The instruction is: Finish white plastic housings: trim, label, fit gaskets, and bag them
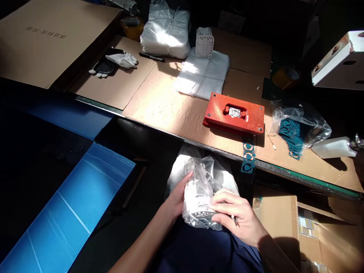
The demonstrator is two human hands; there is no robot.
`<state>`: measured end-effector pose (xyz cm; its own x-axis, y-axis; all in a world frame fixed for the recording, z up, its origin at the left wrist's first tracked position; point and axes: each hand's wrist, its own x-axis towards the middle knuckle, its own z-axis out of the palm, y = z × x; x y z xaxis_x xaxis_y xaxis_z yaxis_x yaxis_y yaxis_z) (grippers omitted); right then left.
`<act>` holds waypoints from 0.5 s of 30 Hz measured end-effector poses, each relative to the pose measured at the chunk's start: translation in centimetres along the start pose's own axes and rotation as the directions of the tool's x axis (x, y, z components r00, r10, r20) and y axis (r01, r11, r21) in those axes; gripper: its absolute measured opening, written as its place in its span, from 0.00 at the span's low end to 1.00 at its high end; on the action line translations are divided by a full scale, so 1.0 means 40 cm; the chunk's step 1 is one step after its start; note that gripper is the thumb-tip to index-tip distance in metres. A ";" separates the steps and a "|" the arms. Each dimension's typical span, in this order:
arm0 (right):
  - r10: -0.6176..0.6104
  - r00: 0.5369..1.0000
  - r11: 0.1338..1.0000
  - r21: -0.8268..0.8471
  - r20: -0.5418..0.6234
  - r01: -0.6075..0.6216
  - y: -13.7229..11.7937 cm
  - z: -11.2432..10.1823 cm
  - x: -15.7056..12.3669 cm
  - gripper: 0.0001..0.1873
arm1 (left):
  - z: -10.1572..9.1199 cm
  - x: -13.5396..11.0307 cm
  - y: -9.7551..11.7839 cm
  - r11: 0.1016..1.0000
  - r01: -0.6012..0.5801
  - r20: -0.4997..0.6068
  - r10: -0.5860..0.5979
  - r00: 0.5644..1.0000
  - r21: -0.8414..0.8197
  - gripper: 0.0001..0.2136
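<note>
Over my lap, a transparent plastic bag holds a white plastic part, its slotted end low in the bag. My left hand is closed round the bag's left side, thumb on top. The fingers of my right hand press together on the bag's lower right side. A small shiny metal piece pokes out between those right fingers; its kind cannot be made out. Ahead on the bench, a red fixture block has a small white part in its recess.
A white slotted housing stands on a stack of flat plastic bags. Behind lies a tied bag bundle. Teal parts, a white-handled tool, gloves, a pen and tape lie around. Cardboard boxes stand lower right.
</note>
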<state>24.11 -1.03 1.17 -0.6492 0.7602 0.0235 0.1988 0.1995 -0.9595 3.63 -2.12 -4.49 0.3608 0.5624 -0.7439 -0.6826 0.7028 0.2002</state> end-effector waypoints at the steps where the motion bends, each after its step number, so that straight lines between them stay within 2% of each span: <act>1: -0.048 0.997 0.999 -0.018 -0.054 0.047 -0.006 -0.005 -0.008 0.20 | -0.006 0.001 -0.003 0.999 -0.011 0.004 0.011 1.000 -0.030 0.23; 2: -0.078 0.989 0.997 -0.037 -0.127 0.074 -0.012 -0.012 -0.018 0.23 | -0.013 0.000 -0.005 0.998 -0.034 0.004 0.034 0.999 -0.058 0.23; 4: -0.102 0.955 0.994 -0.073 -0.280 0.084 -0.026 -0.031 -0.044 0.23 | -0.023 -0.005 -0.008 0.990 -0.097 -0.002 0.097 0.995 -0.102 0.22; 7: -0.103 0.876 0.992 -0.112 -0.471 0.056 -0.044 -0.068 -0.080 0.16 | -0.024 -0.015 -0.014 0.970 -0.209 -0.031 0.207 0.978 -0.126 0.16; 9: -0.054 0.830 0.992 -0.123 -0.555 -0.017 -0.043 -0.085 -0.090 0.12 | -0.016 -0.023 -0.018 0.946 -0.300 -0.062 0.294 0.954 -0.123 0.15; 11: 0.098 0.855 0.985 -0.075 -0.509 -0.157 -0.024 -0.079 -0.084 0.10 | -0.005 -0.036 -0.019 0.912 -0.393 -0.082 0.385 0.919 -0.120 0.20; 13: 0.334 0.875 0.940 0.061 -0.350 -0.335 0.004 -0.039 -0.062 0.16 | 0.008 -0.053 -0.016 0.874 -0.468 -0.078 0.461 0.884 -0.128 0.25; 14: 0.445 0.857 0.895 0.161 -0.260 -0.416 0.018 -0.009 -0.047 0.23 | 0.015 -0.062 -0.012 0.856 -0.499 -0.070 0.494 0.867 -0.136 0.26; 15: 0.536 0.819 0.832 0.290 -0.205 -0.472 0.029 0.024 -0.031 0.29 | 0.021 -0.072 -0.008 0.837 -0.527 -0.057 0.525 0.849 -0.148 0.27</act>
<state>24.45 -2.34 -0.24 -0.2750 0.8561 -0.4375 0.2592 -0.3722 -0.8912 3.35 -3.58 -1.88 -0.0881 0.8217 -0.5630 -0.8554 0.2273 0.4655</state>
